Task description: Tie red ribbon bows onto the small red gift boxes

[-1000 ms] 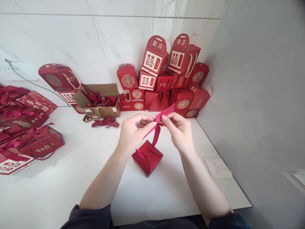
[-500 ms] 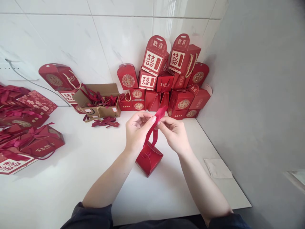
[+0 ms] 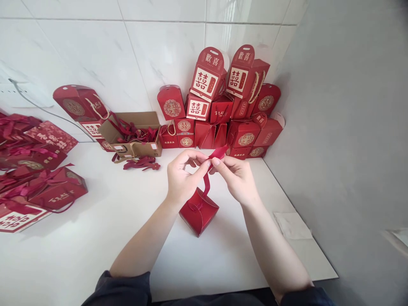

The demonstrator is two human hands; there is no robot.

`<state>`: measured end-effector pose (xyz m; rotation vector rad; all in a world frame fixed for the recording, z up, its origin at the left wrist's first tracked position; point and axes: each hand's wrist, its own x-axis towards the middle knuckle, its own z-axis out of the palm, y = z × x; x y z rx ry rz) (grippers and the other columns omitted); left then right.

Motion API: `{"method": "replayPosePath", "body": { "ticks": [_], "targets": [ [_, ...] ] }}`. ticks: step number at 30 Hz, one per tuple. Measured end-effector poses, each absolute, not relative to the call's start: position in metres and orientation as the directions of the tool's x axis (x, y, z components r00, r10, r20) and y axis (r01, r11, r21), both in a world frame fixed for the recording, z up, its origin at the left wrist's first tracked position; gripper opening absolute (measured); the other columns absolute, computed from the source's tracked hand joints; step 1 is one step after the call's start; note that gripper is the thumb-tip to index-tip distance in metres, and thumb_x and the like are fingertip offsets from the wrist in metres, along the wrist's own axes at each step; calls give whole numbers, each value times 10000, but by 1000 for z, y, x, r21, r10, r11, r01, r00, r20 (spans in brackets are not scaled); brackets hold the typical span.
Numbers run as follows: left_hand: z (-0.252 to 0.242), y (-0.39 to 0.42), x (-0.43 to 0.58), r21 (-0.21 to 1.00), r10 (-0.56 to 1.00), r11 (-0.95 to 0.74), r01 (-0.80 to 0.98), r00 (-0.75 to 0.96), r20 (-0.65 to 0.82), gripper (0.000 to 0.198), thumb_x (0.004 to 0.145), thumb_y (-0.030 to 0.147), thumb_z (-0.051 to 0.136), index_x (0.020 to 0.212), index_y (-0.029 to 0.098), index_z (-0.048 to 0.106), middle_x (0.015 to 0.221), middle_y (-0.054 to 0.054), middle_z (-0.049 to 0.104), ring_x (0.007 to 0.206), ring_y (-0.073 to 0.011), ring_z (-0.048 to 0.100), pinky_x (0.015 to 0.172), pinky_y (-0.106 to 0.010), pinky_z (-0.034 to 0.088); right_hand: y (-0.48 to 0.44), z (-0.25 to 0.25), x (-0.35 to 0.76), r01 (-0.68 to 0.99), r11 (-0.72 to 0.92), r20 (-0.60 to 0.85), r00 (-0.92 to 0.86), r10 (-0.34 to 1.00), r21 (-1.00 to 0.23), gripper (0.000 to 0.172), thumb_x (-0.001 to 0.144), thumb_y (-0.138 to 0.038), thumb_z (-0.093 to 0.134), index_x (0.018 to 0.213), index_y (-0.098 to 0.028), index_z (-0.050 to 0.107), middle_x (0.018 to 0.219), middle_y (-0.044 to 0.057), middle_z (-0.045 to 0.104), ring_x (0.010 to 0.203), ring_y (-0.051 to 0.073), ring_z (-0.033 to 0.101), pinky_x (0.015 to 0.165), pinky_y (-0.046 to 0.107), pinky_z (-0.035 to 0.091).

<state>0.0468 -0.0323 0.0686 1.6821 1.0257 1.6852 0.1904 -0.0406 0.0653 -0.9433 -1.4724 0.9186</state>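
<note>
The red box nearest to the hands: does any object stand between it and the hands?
Nothing visible blocks the way; only the ribbon, pinched in the left hand and right hand, runs down to the red box.

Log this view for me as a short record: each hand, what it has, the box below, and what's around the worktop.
Left hand: left hand pinches the pink-red ribbon
Right hand: right hand pinches the same ribbon, close beside the left
Box below: small red box, closed, on the white table; a ribbon length runs down to its top
Behind, left of hands: open cardboard carton holding dark red strips
Behind hands: stacked red boxes by the tiled wall
Far left: ribbon-trimmed red boxes
</note>
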Motion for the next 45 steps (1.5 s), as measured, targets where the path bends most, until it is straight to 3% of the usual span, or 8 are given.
{"method": "replayPosePath", "body": {
  "ticks": [10, 14, 19, 24, 33, 40, 43, 45],
  "targets": [
    [70, -33, 45, 801, 811, -576, 162, -12, 585, 67, 779, 217, 726, 788, 200, 663, 747, -1, 654, 700, -127, 594, 676, -267, 474, -43, 68, 195, 113, 390, 382, -84, 920, -914, 328, 894, -437, 597, 688, -193, 674, 691, 4, 669, 682, 145, 616, 667, 268, 471],
    [73, -30, 38, 824, 830, -557, 102, 42, 556, 159, 790, 256, 719, 934, 222, 659, 864, -25, 658, 813, -152, 621, 761, -282, 496, -43, 69, 198, 127, 404, 398, -74, 915, -906, 329, 895, -440, 595, 686, -198, 670, 685, 3, 668, 676, 148, 616, 668, 273, 477],
    [75, -19, 12, 878, 733, -479, -15, 543, 409, 624, 727, 279, 770, 1298, 294, 519, 1340, -102, 555, 1275, -272, 507, 1089, -441, 385, -43, 83, 211, 134, 487, 492, 0, 871, -863, 314, 913, -420, 578, 706, -204, 672, 693, 10, 652, 695, 154, 612, 696, 288, 484],
    [41, -13, -3, 946, 455, -318, 69, 886, 89, 834, 669, 224, 819, 1401, 268, 422, 1296, -153, 595, 1267, -309, 527, 1045, -489, 426, -47, 105, 218, 167, 558, 566, 0, 825, -813, 291, 914, -408, 578, 732, -203, 676, 706, 7, 646, 684, 148, 608, 657, 277, 498],
    [-8, -25, -11, 967, 599, -224, 123, 800, 37, 559, 680, 249, 826, 1164, 186, 554, 1120, -144, 706, 1165, -282, 612, 1038, -461, 429, -60, 111, 215, 320, 608, 644, 6, 765, -726, 301, 908, -392, 594, 699, -186, 659, 645, -8, 604, 618, 121, 555, 586, 251, 441],
    [1, -42, -15, 744, 774, -498, 446, 615, 150, 385, 732, 411, 770, 1027, 215, 617, 1098, -22, 703, 1037, -221, 662, 1206, -550, 12, -63, 111, 217, 378, 598, 657, 40, 752, -707, 330, 905, -401, 596, 666, -178, 643, 614, -11, 562, 580, 107, 486, 539, 251, 368],
    [-6, -47, -11, 738, 829, -499, 454, 497, 255, 392, 723, 403, 781, 981, 208, 560, 1019, -11, 701, 1019, -211, 664, 1204, -542, 60, -66, 113, 217, 396, 614, 679, 35, 733, -683, 326, 907, -389, 597, 660, -180, 638, 606, -15, 545, 561, 101, 457, 541, 255, 361],
    [-15, -46, -6, 825, 829, -449, 343, 503, 242, 388, 724, 364, 788, 937, 196, 511, 1008, -35, 696, 1018, -219, 664, 1172, -541, 193, -67, 114, 215, 416, 626, 694, 15, 720, -659, 332, 909, -387, 594, 653, -179, 633, 611, -12, 549, 564, 104, 463, 550, 258, 368]
  ]
}}
